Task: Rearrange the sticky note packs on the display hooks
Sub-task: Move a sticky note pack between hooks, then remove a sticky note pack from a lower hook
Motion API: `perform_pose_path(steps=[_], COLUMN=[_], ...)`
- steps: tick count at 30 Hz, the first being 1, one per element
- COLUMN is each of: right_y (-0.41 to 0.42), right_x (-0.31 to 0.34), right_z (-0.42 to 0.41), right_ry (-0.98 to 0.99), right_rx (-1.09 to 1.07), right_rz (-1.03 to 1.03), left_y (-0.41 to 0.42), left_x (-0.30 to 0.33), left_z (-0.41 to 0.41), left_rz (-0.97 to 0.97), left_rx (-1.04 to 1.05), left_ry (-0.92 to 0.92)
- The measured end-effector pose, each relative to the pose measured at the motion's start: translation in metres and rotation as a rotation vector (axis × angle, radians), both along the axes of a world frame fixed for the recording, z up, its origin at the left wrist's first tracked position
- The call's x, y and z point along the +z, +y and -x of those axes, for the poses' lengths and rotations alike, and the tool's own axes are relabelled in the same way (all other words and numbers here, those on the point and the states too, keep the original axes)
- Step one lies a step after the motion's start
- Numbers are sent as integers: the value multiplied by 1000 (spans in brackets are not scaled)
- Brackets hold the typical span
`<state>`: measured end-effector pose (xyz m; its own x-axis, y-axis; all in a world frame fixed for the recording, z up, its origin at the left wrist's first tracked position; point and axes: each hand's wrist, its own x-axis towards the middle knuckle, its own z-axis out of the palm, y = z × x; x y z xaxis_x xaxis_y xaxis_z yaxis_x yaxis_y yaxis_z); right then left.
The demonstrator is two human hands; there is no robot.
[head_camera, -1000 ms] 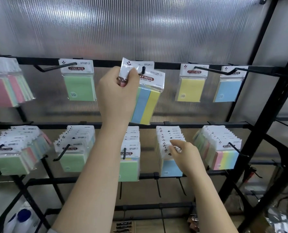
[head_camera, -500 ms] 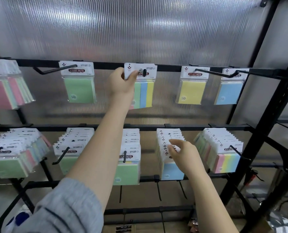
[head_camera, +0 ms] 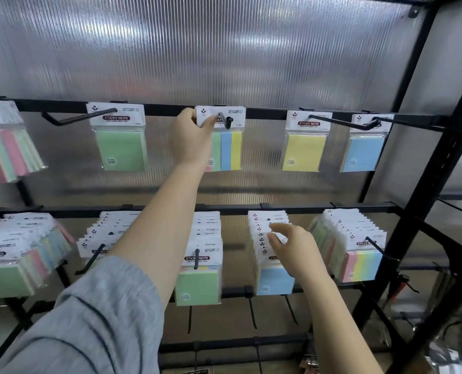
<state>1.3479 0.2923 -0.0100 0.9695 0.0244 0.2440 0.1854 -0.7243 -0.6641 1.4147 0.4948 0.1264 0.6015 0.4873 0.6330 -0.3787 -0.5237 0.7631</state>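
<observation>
A striped green, blue and yellow sticky note pack [head_camera: 228,149] hangs on the middle top hook [head_camera: 226,122], pushed back near the rail. My left hand [head_camera: 190,136] pinches the left edge of its white header card. Lower down, my right hand [head_camera: 292,245] pinches the header of a pack in the blue row [head_camera: 271,276] on the lower rail; that row's hook is hidden behind the hand.
Single green [head_camera: 120,147], yellow [head_camera: 304,151] and blue [head_camera: 362,152] packs hang on the top rail, a pink and green bunch [head_camera: 3,155] at far left. Full rows fill the lower hooks, including a green row [head_camera: 199,282] and a multicolour row [head_camera: 359,260]. A black frame post [head_camera: 424,211] stands right.
My left hand slid the striped pack along the top hook toward the rail, and it now hangs straight. My right hand stayed at the blue row, fingers closing on a header.
</observation>
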Motion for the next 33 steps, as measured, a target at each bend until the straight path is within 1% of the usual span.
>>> perform_pose_path(steps=[6, 10, 13, 15, 21, 24, 30, 33], right_y=[5, 13, 23, 30, 55, 64, 67, 59], right_x=[0, 0, -2, -5, -12, -17, -26, -31], right_z=[4, 11, 18, 22, 35, 42, 59, 66], right_ry=[-21, -43, -56, -47, -34, -40, -16, -4], right_rx=[5, 4, -5, 6, 12, 8, -35, -78], right_rz=[-4, -45, -76, -72, -16, -40, -73, -56], left_y=[6, 23, 39, 49, 75, 81, 80, 72], left_x=[-7, -13, -20, -29, -55, -67, -95, -103], left_z=[8, 21, 33, 41, 71, 85, 108, 114], left_rz=[7, -25, -63, -59, -31, -26, -41, -48], left_rx=[80, 106, 53, 33, -15, -37, -83, -109], left_ry=[45, 152, 289, 337, 410, 429, 500, 529])
